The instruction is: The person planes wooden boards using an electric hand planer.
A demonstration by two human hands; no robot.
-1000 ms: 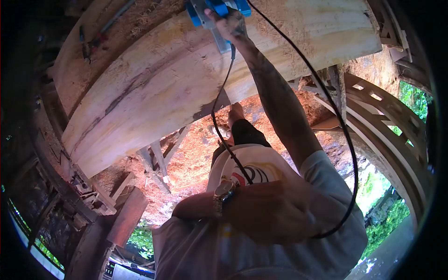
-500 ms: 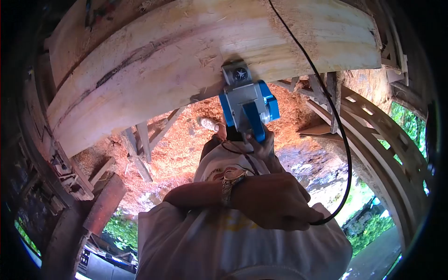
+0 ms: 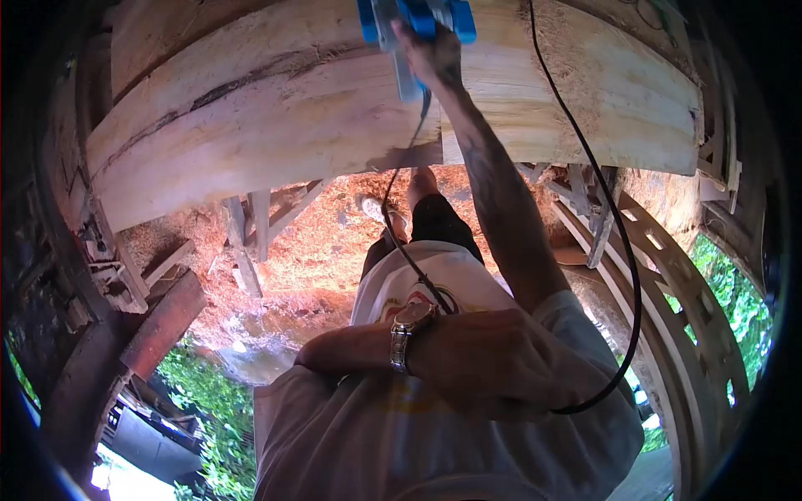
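Note:
At the top of the head view my right hand [image 3: 430, 54] grips a blue and grey power planer [image 3: 409, 37], which rests on the wide pale plank [image 3: 284, 117]. My left hand [image 3: 510, 359], with a metal watch [image 3: 403, 338] on its wrist, lies across my chest, its fingers closed round the black cable [image 3: 614, 217]. The cable loops from this hand up the right side and past the top edge. A thinner stretch of it runs from the planer down to my chest. Part of the planer is cut off by the top edge.
Wooden props [image 3: 261, 221] stand under the plank's near edge. Reddish shavings [image 3: 313, 242] cover the ground round my feet. Curved slotted boards [image 3: 668, 309] lean on the right. A thick timber [image 3: 167, 321] stands at the lower left, with green plants [image 3: 209, 392] beyond.
My right hand has pushed the planer from near my body out across the plank, as far out as a second ago. My left hand stays at my chest on the cable.

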